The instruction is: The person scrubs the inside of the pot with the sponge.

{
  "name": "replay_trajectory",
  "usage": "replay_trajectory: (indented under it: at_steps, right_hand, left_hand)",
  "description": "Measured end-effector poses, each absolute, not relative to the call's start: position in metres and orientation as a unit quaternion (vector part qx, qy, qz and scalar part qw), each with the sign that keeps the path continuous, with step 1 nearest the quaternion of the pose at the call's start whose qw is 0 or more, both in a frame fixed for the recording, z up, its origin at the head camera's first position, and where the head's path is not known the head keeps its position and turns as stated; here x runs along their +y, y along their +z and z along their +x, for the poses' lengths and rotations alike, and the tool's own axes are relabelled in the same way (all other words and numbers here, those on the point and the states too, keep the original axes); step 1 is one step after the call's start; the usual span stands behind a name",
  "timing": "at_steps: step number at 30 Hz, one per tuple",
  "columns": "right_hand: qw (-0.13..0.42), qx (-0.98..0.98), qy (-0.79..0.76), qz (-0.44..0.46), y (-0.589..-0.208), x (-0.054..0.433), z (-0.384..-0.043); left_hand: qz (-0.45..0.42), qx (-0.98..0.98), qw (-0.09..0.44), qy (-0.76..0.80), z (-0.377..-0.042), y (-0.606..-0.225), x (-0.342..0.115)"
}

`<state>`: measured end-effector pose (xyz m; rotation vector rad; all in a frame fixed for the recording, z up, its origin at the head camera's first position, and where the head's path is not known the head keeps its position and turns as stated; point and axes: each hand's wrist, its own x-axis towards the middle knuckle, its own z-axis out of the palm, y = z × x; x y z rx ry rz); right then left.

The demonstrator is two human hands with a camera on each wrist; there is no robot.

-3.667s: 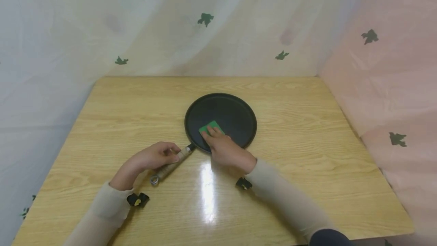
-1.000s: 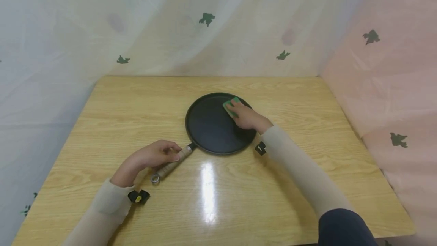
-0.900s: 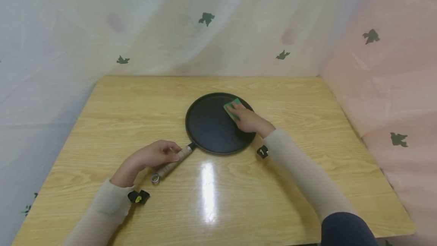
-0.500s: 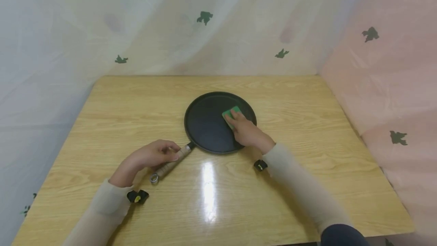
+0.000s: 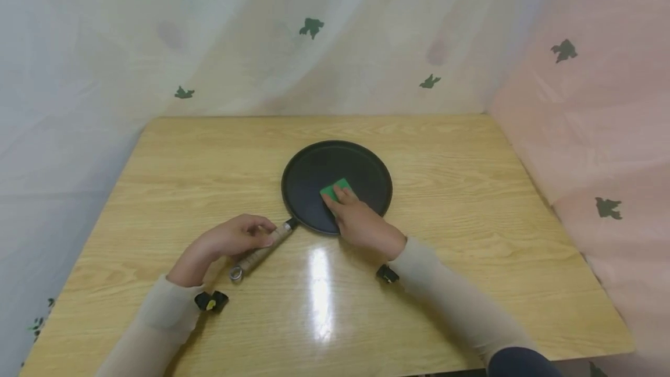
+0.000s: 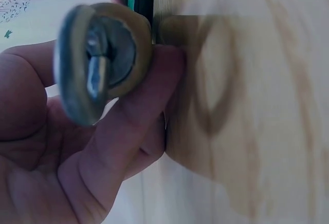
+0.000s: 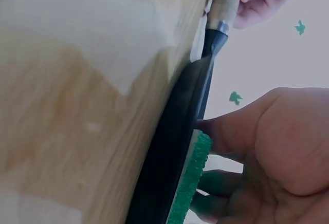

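A round, shallow black frying pan (image 5: 309, 173) lies flat on the wooden table, its wrapped light-brown handle (image 5: 262, 255) angled toward the near left. My left hand (image 5: 230, 240) pinches that handle between thumb and fingers; the metal hanging ring (image 6: 74, 70) fills the front of the left wrist view. On the pan's inner surface, around its centre, is a green sponge (image 5: 337, 185). My right hand (image 5: 361, 223) holds it from above, fingertips spread over its top. The right wrist view shows the sponge's pale layer against the pan and the thumb (image 7: 229, 131) at its edge.
The table (image 5: 471, 191) extends around the pan on all sides. A pale cloth wall (image 5: 235, 45) with green bird shapes rises at its back edge, and a pinkish one (image 5: 586, 132) stands to the right. Small black wrist cameras sit under both sleeves.
From the pan's far right, my right hand has drawn the sponge back toward the near left, to around the pan's centre. The left hand keeps its hold on the handle; the pan stays put.
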<state>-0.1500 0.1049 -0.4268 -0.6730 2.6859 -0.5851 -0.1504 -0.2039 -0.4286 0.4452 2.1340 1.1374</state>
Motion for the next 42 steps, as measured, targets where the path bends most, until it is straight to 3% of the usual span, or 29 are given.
replay_trajectory:
  at_steps: [18, 32, 42]
  right_hand:
    - [0.174, 0.922, -0.226, -0.262, -0.424, 0.048, -0.16]
    - [0.191, 0.942, -0.157, -0.226, -0.425, 0.019, -0.214]
    - [0.206, 0.94, -0.17, -0.214, -0.421, 0.037, -0.252]
  left_hand:
    - [0.18, 0.817, 0.326, 0.441, -0.151, -0.43, -0.205]
    - [0.165, 0.824, 0.331, 0.43, -0.15, -0.429, -0.203]
    - [0.17, 0.824, 0.329, 0.428, -0.151, -0.426, -0.204]
